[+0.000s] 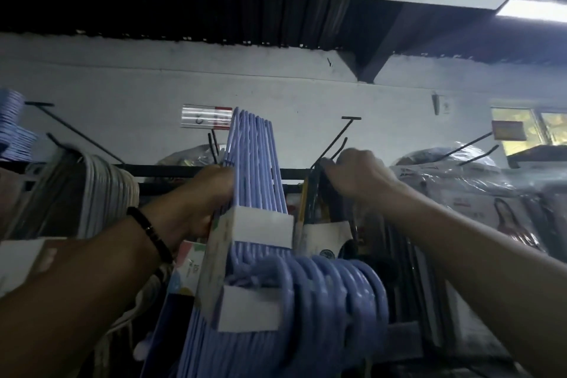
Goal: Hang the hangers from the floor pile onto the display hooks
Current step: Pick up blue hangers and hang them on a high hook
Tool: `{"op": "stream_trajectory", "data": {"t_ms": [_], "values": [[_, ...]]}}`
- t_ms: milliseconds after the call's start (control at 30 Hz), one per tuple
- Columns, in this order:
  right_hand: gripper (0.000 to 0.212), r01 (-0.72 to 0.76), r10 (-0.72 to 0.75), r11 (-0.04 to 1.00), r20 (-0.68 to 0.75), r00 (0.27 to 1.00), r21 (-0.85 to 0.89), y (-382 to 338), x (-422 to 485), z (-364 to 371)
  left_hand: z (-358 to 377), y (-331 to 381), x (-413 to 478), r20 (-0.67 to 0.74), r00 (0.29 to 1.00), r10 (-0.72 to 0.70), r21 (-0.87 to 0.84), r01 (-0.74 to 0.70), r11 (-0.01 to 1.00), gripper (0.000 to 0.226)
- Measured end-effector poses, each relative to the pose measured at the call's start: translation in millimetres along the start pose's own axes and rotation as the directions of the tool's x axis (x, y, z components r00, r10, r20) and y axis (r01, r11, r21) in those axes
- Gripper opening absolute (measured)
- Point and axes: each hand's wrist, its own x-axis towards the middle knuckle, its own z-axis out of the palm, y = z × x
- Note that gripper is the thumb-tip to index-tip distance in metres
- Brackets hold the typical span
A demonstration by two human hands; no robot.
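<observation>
- At centre, one blue hanger bundle [254,163], long axis 6-to-12 o'clock, hook ends down.
- Left hand [202,196] grips it.
- Right hand [359,175], 3 o'clock, pinches one dark pack [322,202].

Blk rail [165,170], wire hooks [334,143], white hangers [106,190] L

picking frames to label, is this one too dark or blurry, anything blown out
Head view: dim and bluish overall; ceiling light and window blown out; right hand and the near, hooked end of the lavender hanger bundle smeared by motion; both forearms in deep shadow.
</observation>
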Motion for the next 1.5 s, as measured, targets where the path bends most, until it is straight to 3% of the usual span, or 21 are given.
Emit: {"op": "stream_trajectory", "data": {"t_ms": [67,100,133,200,300,433,533,633,700,767,833,900,967,1033,1167,1300,1500], "values": [[0.051,0.013,-0.053,0.962,0.142,0.988,0.272,-29.4,-15.1,-26.5,-6.1,4.5,-10.4,0.027,1.000,0.013,-0.004,-0.013,1.000,0.030],[0.062,-0.058,-0.057,0.880,0.226,0.973,0.472,-44.0,-24.2,-39.3,-10.9,6.9,-17.2,0.039,0.999,0.014,0.003,-0.014,1.000,0.027],[0.072,-0.105,-0.080,0.813,0.289,0.954,0.573,-57.4,-35.9,-53.1,-16.2,5.6,-20.9,0.039,0.999,0.017,0.022,-0.017,1.000,0.028],[0.082,-0.079,-0.173,0.790,0.345,0.923,0.607,-84.2,-61.8,-76.3,-27.1,-1.7,-28.5,0.027,1.000,-0.009,0.063,0.008,0.998,0.031],[0.079,-0.033,-0.237,0.826,0.401,0.885,0.563,-129.0,-93.0,-91.4,-43.6,-5.1,-36.0,-0.044,0.998,-0.033,0.027,0.034,0.999,0.030],[0.056,0.080,-0.191,0.952,0.370,0.909,0.294,-182.8,-114.1,-61.7,-71.7,-14.9,-23.6,-0.158,0.987,-0.036,0.044,0.043,0.998,0.034],[0.025,0.245,-0.236,0.969,0.225,0.945,-0.015,-206.0,-103.6,-22.3,-85.8,-18.2,-23.7,-0.130,0.986,-0.102,-0.036,0.098,0.994,0.018],[0.013,0.310,-0.248,0.917,0.250,0.936,-0.252,-213.8,-77.0,11.5,-104.8,-20.2,-24.0,-0.037,0.980,-0.195,-0.076,0.191,0.979,0.009],[0.012,0.257,-0.187,0.935,0.276,0.943,-0.244,-214.5,-64.5,22.4,-117.3,-21.6,-28.8,0.061,0.976,-0.211,0.113,0.203,0.973,0.018],[0.021,0.221,-0.147,0.944,0.283,0.948,-0.247,-214.7,-57.6,24.7,-123.2,-24.4,-34.2,0.142,0.979,-0.146,0.454,0.066,0.888,0.032],[0.017,0.197,-0.127,0.940,0.251,0.960,-0.278,-212.4,-49.5,26.3,-124.8,-26.7,-39.4,0.138,0.990,0.010,0.589,-0.090,0.803,0.031],[0.008,0.209,-0.144,0.926,0.219,0.965,-0.314,-212.3,-43.1,26.2,-125.9,-29.8,-43.5,0.135,0.982,0.130,0.538,-0.183,0.823,0.036],[0.008,0.231,-0.176,0.921,0.195,0.965,-0.314,-210.7,-40.0,27.4,-124.1,-37.9,-45.9,0.187,0.961,0.206,0.483,-0.272,0.832,0.059],[0.006,0.231,-0.204,0.934,0.123,0.971,-0.274,-209.1,-41.0,26.6,-124.2,-46.5,-46.6,0.224,0.934,0.277,0.511,-0.355,0.783,0.079],[0.007,0.217,-0.230,0.962,-0.065,0.971,-0.164,-199.9,-42.2,18.6,-122.9,-54.0,-37.3,0.206,0.881,0.425,0.553,-0.463,0.692,0.089],[0.010,0.198,-0.212,0.973,-0.130,0.969,-0.115,-189.0,-38.8,20.6,-114.7,-56.3,-27.6,0.211,0.870,0.445,0.635,-0.468,0.614,0.094],[0.004,0.168,-0.170,0.985,-0.053,0.984,-0.041,-187.0,-31.7,41.3,-114.8,-65.2,-11.3,0.222,0.894,0.390,0.685,-0.427,0.590,0.092]]}}
